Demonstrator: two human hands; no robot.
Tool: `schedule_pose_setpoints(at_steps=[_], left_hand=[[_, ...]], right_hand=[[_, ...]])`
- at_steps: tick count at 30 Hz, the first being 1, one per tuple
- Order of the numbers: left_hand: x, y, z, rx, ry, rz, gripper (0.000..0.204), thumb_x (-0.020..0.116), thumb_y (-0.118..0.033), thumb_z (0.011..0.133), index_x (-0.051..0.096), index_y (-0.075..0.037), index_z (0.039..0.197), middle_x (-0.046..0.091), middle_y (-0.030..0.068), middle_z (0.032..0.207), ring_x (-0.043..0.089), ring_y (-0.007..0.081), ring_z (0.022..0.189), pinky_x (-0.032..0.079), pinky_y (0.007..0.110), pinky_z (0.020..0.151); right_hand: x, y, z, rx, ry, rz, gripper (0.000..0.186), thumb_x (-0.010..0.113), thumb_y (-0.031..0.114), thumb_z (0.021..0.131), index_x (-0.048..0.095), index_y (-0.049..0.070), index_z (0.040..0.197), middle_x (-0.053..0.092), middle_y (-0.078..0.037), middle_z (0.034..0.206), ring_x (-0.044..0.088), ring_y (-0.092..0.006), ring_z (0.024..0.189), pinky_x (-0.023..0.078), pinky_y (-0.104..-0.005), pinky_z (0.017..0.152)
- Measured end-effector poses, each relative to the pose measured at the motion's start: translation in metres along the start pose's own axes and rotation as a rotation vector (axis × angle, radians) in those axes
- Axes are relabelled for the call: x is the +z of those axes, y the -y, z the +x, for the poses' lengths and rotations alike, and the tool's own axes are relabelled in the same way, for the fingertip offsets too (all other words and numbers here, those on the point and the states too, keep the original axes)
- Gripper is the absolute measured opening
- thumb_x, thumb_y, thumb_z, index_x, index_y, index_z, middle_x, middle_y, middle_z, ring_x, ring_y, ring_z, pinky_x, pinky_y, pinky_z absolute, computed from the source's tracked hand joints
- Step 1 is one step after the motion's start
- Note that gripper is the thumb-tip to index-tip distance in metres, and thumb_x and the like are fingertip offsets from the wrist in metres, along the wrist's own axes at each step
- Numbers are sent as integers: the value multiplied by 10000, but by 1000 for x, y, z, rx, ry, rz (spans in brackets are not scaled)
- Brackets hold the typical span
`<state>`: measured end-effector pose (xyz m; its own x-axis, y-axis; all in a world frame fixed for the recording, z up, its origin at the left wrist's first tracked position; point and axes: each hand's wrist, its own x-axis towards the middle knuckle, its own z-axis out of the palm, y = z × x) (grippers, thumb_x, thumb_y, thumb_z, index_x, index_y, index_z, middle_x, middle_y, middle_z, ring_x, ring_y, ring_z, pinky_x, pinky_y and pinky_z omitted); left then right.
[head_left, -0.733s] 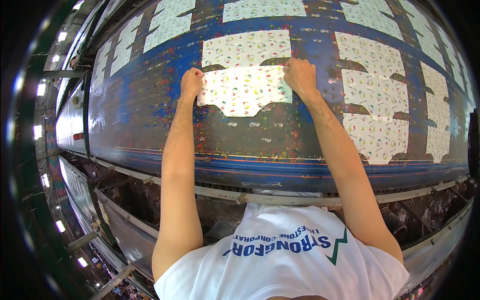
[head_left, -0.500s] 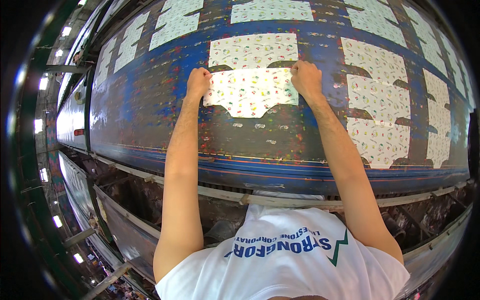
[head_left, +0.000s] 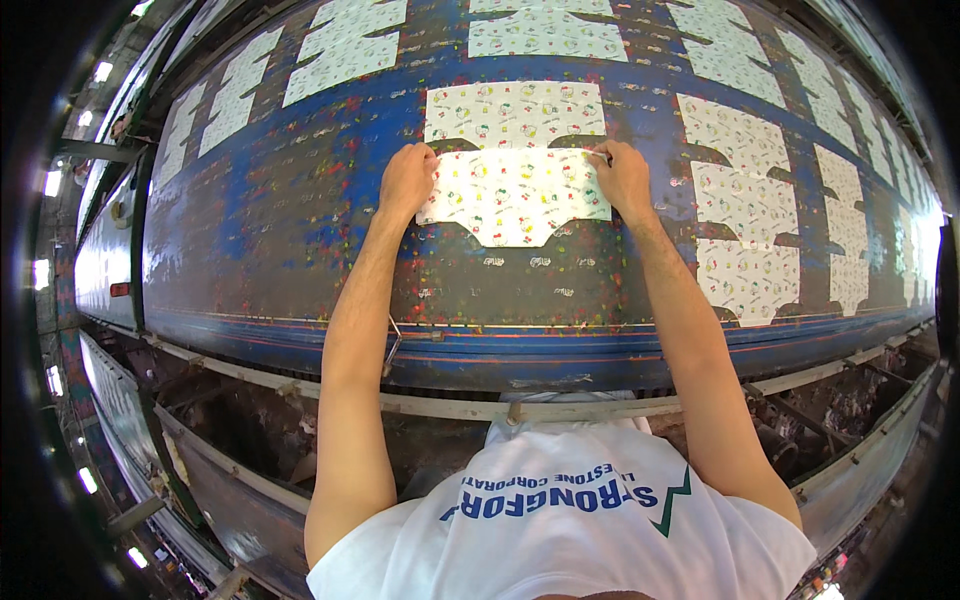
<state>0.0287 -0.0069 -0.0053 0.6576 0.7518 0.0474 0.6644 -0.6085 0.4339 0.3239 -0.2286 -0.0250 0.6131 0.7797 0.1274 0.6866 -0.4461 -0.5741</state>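
Observation:
A white cut fabric piece [head_left: 510,195] with a small multicoloured print lies spread before me on the dark, paint-speckled table. Its lower edge narrows to a flat tab. My left hand [head_left: 408,182] is closed at its upper left corner, fingers pinching the cloth. At the opposite upper corner, my right hand [head_left: 624,180] pinches the edge in the same way. Between my hands the top edge runs straight. Just beyond it, a matching fabric piece [head_left: 515,108] lies flat, its curved cut-outs facing the nearer piece.
More printed pieces [head_left: 745,190] lie in columns to the right, and others [head_left: 345,45] at the far left. The long printing table [head_left: 250,270] has a blue front edge with a wooden rail [head_left: 450,408] below. A bent metal piece [head_left: 393,345] shows beside my left forearm.
The view has shifted slightly, so the table's pieces appear lower. Both hands still grip the upper corners, and the fabric stays beside the matching piece.

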Motion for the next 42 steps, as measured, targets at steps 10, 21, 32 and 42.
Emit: schedule_pose_setpoints(at_steps=[10, 21, 32, 42], left_hand=[[-87, 4, 16, -144, 245, -1002, 131, 779, -103, 933, 759, -1, 1013, 742, 23, 902, 649, 74, 803, 527, 259, 751], [2, 28, 149, -27, -30, -131, 173, 710, -178, 949, 749, -36, 1040, 743, 189, 1033, 702, 353, 997, 528, 469, 875], [27, 48, 169, -97, -37, -87, 199, 732, -218, 942, 728, -30, 1004, 750, 175, 998, 714, 346, 952, 541, 454, 854], [12, -2, 151, 17, 103, 177, 152, 685, -136, 953, 712, -6, 1027, 704, 234, 1015, 675, 411, 983, 518, 523, 871]], right_hand=[[-46, 17, -15, 333, -59, 415, 237, 797, 187, 902, 755, 0, 1041, 766, -92, 856, 698, -145, 776, 541, -306, 718], [11, 1, 129, 219, -139, 29, 238, 762, 246, 921, 775, 65, 1075, 787, -135, 962, 748, -297, 905, 553, -440, 815], [18, -15, 155, 102, 119, -270, 247, 731, 291, 928, 759, 104, 1086, 776, -145, 1042, 696, -367, 1073, 405, -600, 1015], [17, -3, 132, -80, -59, -307, 184, 719, 243, 919, 736, 118, 1054, 750, -107, 935, 693, -325, 1006, 391, -543, 970]])
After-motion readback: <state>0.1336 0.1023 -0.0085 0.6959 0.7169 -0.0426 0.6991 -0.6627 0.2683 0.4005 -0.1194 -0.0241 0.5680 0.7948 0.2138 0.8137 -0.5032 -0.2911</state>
